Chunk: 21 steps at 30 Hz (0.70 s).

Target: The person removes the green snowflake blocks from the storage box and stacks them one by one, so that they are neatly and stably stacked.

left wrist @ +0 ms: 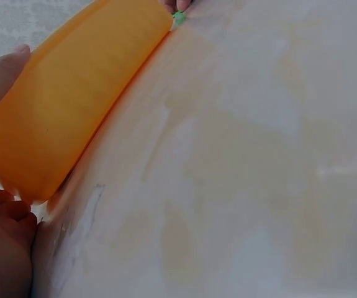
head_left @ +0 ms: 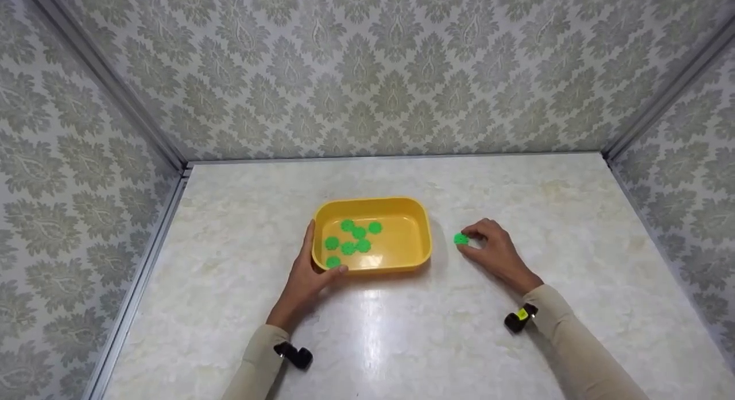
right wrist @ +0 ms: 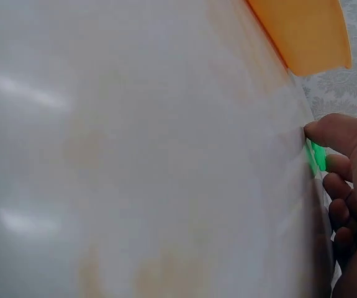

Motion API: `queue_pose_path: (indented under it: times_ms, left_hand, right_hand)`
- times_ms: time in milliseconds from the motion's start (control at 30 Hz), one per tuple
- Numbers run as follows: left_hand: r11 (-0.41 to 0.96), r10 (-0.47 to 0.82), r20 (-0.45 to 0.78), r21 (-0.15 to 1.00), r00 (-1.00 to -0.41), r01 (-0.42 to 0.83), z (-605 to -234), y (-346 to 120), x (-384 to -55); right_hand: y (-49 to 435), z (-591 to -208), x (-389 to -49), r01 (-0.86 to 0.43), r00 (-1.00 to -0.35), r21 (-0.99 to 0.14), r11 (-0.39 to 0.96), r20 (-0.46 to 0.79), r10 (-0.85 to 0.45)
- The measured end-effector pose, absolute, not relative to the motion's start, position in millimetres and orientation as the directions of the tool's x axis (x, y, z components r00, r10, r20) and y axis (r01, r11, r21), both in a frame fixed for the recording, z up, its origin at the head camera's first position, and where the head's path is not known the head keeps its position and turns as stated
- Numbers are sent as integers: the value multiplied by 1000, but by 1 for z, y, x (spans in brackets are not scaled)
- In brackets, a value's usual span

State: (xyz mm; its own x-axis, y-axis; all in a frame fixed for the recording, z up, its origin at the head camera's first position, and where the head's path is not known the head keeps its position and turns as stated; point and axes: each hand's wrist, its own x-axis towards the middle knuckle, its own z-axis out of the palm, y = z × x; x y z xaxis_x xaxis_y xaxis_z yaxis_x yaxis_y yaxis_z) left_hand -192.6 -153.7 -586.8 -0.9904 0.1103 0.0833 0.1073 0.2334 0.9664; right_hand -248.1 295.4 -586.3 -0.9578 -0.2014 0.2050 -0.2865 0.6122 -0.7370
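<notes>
Tray (head_left: pixel 405 236), yellow, sits on the marbled desk (head_left: pixel 229 262) a bit left of center, nearer the far edge than the bottom of the head view (near edge out of frame). Left hand (head_left: pixel 310 276) grips its near-left corner: thumb over the near rim, fingers along the left wall. Seven green discs (head_left: pixel 332 243) with toothed rims lie in it, mostly in the left half, some touching. Right hand (head_left: pixel 496 251) pinches one more, the held disc (head_left: pixel 461 239), between thumb and index finger, just off the tray's right wall, toward the desk's right edge. Can't tell if that one touches the desk. Black wrist units (head_left: pixel 296 356) on both beige sleeves (head_left: pixel 580 342); patterned panels (head_left: pixel 396 73) behind the far edge and on both sides.
</notes>
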Motion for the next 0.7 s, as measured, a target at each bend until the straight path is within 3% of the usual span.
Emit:
queue_pose_path:
  times_ms: [367, 700]
  left_hand:
    - [219, 102, 55, 973, -993, 76, -588, -152, -189]
    - [205, 124, 98, 971, -987, 122, -585, -153, -192]
  right_hand:
    - [295, -589, -247, -289, -957, -733, 616, 211, -198]
    - [294, -585, -246, -283, -959, -749, 600, 204, -198]
